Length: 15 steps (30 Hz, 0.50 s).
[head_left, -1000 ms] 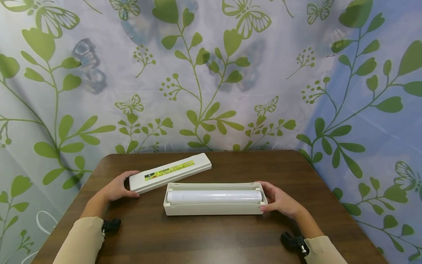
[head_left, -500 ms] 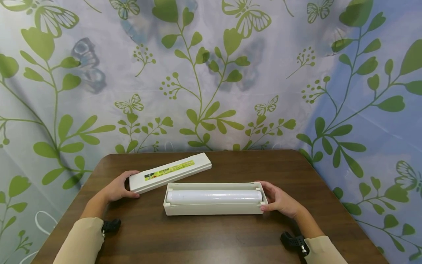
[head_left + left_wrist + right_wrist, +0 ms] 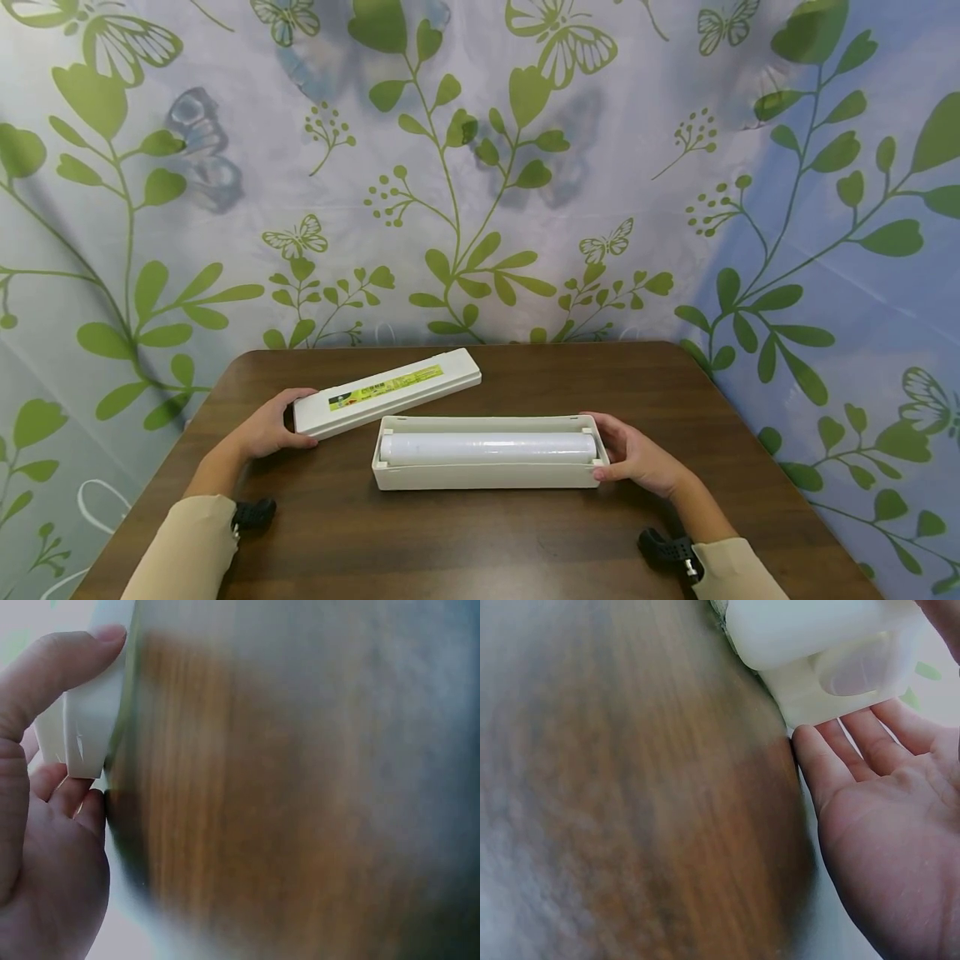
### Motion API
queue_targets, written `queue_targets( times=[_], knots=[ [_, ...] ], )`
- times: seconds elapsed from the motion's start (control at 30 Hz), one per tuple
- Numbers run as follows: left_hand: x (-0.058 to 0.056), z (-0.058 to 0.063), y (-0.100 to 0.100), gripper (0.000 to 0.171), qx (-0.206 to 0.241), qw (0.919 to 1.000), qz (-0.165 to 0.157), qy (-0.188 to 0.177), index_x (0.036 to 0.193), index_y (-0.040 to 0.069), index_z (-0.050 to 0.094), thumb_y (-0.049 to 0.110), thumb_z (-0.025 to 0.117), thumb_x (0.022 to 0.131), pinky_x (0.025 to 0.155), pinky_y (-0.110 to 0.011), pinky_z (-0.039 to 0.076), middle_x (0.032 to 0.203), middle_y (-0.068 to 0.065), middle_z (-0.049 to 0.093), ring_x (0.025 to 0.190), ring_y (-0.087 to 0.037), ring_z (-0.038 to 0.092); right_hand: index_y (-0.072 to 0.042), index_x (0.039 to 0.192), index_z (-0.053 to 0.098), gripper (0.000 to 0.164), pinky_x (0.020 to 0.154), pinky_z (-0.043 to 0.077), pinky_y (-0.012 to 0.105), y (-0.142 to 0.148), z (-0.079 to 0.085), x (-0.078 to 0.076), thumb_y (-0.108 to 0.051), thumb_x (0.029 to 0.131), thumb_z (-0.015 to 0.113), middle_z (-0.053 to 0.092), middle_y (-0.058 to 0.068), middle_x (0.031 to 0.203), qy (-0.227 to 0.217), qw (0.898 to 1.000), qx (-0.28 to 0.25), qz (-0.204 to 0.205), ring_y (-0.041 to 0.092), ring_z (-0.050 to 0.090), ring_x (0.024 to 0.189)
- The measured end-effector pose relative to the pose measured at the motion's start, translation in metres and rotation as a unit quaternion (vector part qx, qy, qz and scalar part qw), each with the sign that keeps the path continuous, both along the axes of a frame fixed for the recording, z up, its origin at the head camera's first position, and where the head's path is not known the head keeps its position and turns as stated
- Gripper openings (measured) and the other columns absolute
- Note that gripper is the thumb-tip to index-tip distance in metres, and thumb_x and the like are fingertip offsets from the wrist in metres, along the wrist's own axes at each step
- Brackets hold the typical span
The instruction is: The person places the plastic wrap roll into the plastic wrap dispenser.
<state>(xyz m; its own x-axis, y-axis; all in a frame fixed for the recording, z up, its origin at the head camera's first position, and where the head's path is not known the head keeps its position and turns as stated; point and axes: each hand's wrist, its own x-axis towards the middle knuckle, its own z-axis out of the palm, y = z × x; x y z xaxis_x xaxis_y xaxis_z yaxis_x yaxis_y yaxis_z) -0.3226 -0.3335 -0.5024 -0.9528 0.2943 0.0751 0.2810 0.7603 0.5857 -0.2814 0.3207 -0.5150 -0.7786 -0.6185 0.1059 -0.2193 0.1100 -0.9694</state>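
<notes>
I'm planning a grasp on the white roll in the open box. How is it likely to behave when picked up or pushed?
The white roll looks cylindrical, so it would probably roll on the table. Its glossy highlights suggest a smooth, perhaps slippery surface. The open box encloses it all round, so a push there likely won't send it far.

Free passage: tabletop [image 3: 450,542], lower centre of the frame. Obstacles: long open box [image 3: 487,477], centre; slanting lid [image 3: 390,392], left of centre.
</notes>
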Motion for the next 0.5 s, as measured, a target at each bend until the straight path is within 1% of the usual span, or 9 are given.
queue_targets(
  times=[0.13,0.3,0.5],
  knots=[
    [-0.0005,0.0001,0.0015,0.089,0.010,1.0000,0.000,-0.002,0.143,0.000,0.047,0.035,0.092,0.074,0.098,-0.050,0.043,0.138,-0.024,0.052,0.117,-0.035,0.053,-0.001,0.155,0.031,0.086,0.093,0.058,0.036,-0.0004,0.0002,0.0002,-0.001,0.084,0.079,0.043,0.025,0.149,-0.008,1.000,-0.002,-0.001,0.016,0.058,0.121],
    [-0.0005,0.0006,0.0026,0.086,0.018,0.9998,0.000,-0.007,0.140,0.000,0.046,0.032,0.092,0.074,0.095,-0.045,0.044,0.134,-0.021,0.053,0.113,-0.031,0.053,0.001,0.155,0.030,0.086,0.094,0.058,0.035,-0.0007,0.0006,0.0005,-0.001,0.084,0.079,0.041,0.028,0.149,-0.006,1.000,-0.003,0.000,0.017,0.057,0.122],
    [0.0002,0.0003,0.0035,0.083,0.018,0.9998,0.000,0.002,0.136,0.001,0.048,0.032,0.092,0.073,0.092,-0.041,0.044,0.131,-0.019,0.055,0.111,-0.028,0.053,0.001,0.155,0.030,0.086,0.092,0.058,0.036,-0.0002,0.0017,0.0014,-0.001,0.084,0.079,0.039,0.031,0.150,-0.012,1.000,0.000,-0.005,0.018,0.057,0.121]
  ],
)
